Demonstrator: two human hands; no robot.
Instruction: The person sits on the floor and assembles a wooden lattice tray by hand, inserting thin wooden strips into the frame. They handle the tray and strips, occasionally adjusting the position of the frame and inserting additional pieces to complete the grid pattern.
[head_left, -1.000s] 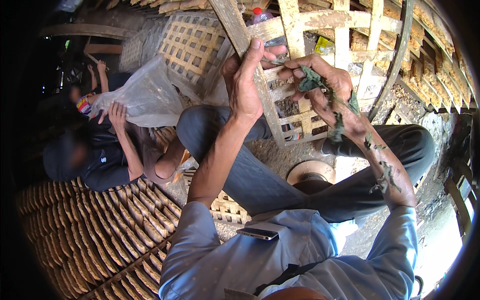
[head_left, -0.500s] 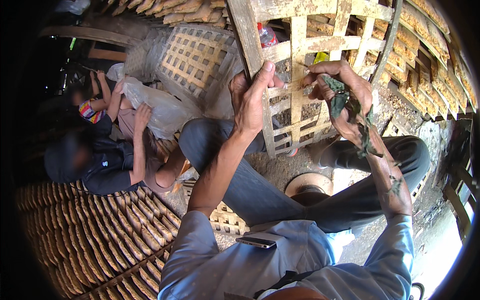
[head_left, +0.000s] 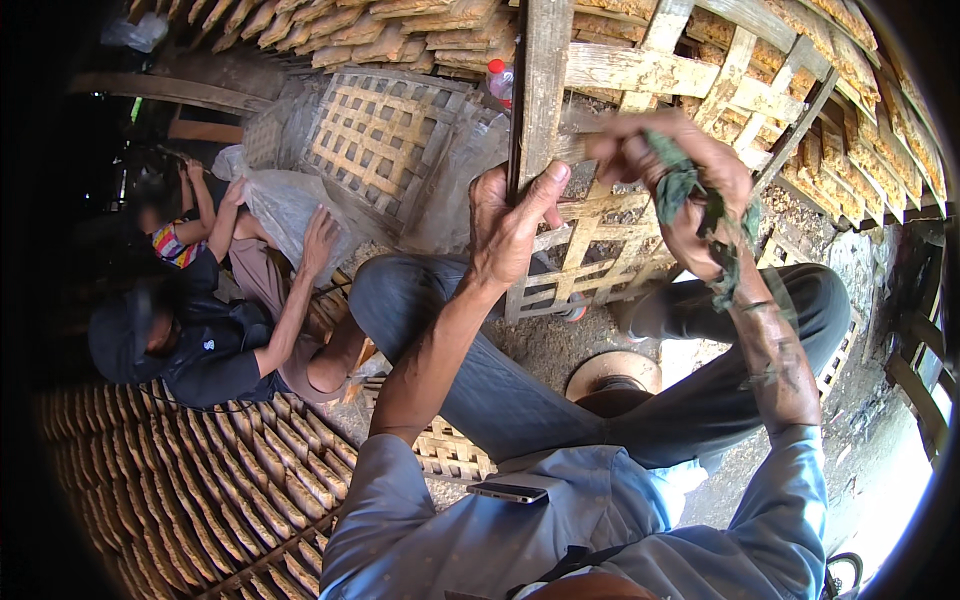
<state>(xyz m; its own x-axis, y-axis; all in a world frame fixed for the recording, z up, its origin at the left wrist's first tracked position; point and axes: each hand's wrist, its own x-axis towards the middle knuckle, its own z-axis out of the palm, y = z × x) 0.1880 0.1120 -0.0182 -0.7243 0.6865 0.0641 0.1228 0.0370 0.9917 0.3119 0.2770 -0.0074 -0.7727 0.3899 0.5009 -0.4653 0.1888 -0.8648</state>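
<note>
A slatted lattice tray (head_left: pixel 640 75), woven from pale flat strips in a wooden frame, stands tilted in front of my knees. My left hand (head_left: pixel 510 225) is closed round the tray's left frame bar, the thumb lying along its face. Over the lattice, near its middle strips, is my right hand (head_left: pixel 690 185). Torn green cloth (head_left: pixel 680 180) is wrapped about that hand, with ragged ends trailing down the wrist. Motion smears the right fingers, so whether they pinch anything does not show.
Rows of crusted slabs (head_left: pixel 190 480) lie at lower left, with more along the top and right. Two people at left handle a clear plastic sheet (head_left: pixel 290 195). A red-capped bottle (head_left: pixel 498 85) stands behind the tray. A phone (head_left: pixel 507 492) rests on my shirt.
The lattice tray has turned and shifted a little to the right with my left hand on its frame. My right hand has moved slightly and is now blurred. The nearer person's hand has risen.
</note>
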